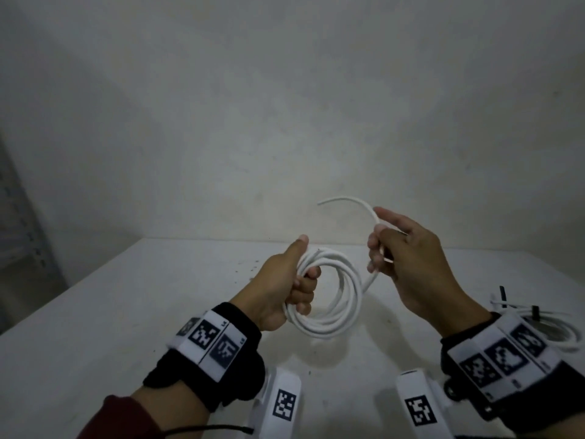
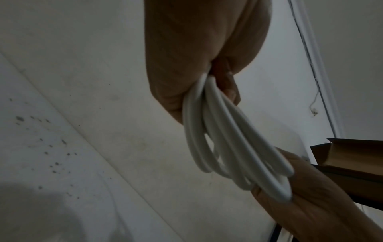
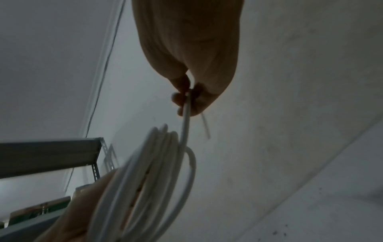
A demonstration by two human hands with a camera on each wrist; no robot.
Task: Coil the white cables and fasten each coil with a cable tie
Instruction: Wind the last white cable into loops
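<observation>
Two hands are showing in the head view, both raised over the white table (image 1: pixel 126 296) in the lower half of the frame. At centre, the left hand (image 1: pixel 285 286) is gripping the white cable coil (image 1: pixel 335 289), fingers curled through its loops and thumb pointing up. Right of it, the right hand (image 1: pixel 408 258) is pinching the cable's free end (image 1: pixel 348 202), which is arcing toward the upper left. At the right edge, a second coil (image 1: pixel 557 331) is lying on the table, already bound by black ties (image 1: pixel 535 312).

Seen from the left wrist, the left hand (image 2: pixel 199 57) is clasping the loops (image 2: pixel 223 139) at centre frame.

Seen from the right wrist, the right hand (image 3: pixel 190 57) is squeezing a single strand (image 3: pixel 186 121) between its fingertips, with the coil (image 3: pixel 157 172) sitting below centre.
</observation>
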